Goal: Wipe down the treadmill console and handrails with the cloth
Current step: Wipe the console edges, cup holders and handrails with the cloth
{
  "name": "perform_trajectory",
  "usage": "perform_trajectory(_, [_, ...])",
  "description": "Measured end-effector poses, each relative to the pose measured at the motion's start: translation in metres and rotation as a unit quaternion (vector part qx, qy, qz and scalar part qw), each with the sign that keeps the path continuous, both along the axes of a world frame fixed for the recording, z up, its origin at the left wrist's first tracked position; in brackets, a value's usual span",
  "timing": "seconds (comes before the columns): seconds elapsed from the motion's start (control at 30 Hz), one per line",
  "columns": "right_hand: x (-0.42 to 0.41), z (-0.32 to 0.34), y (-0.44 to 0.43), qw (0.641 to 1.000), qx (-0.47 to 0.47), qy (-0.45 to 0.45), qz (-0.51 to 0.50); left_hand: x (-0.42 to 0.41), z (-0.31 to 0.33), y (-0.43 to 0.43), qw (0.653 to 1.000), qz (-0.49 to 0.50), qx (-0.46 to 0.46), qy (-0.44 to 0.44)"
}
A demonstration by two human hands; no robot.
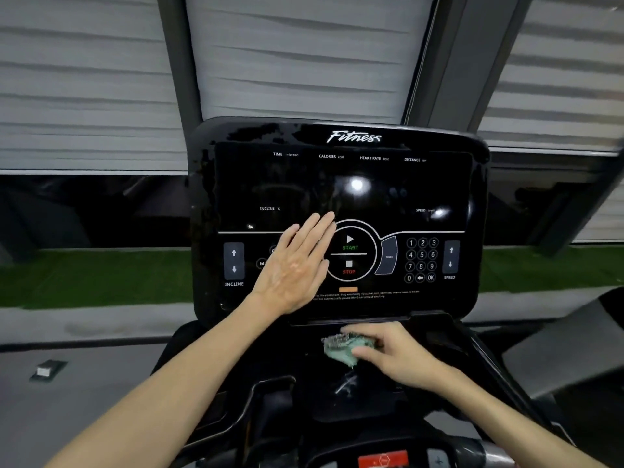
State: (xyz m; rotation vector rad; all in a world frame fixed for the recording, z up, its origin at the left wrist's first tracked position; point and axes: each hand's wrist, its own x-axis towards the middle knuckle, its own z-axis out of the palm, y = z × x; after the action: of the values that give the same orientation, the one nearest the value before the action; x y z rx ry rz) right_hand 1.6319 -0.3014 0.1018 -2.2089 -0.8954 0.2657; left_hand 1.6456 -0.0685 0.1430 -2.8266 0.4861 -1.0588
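L hand (297, 265) is laid flat, fingers straight, on console (341, 184); cloth (341, 349) is gripped by R hand (395, 356) on tray below.

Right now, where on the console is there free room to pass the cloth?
Free: the dark display above the white line, and the number keypad beside the SPEED arrows. Crowded: the left hand covers the space between the INCLINE arrows and the START/STOP ring; the right hand holds the cloth on the lower shelf.

The left hand (297, 265) partly hides buttons (262, 263) on the console (337, 184); the warning print (366, 294) is too blurred to read.
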Motion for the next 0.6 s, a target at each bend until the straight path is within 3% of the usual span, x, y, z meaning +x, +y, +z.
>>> perform_trajectory(0.3, [0.011, -0.061, 0.016, 0.978, -0.104, -0.118, 0.138, 0.018, -0.036, 0.006, 0.998, 0.049, 0.042, -0.003])
perform_trajectory(0.43, [0.021, -0.087, 0.012, 0.967, -0.133, -0.12, 0.179, 0.024, -0.041, 0.007, 0.997, 0.058, 0.051, -0.017])
perform_trajectory(0.6, [0.021, -0.092, 0.015, 0.984, -0.088, -0.064, 0.141, 0.025, -0.044, 0.007, 0.997, 0.055, 0.043, -0.022])
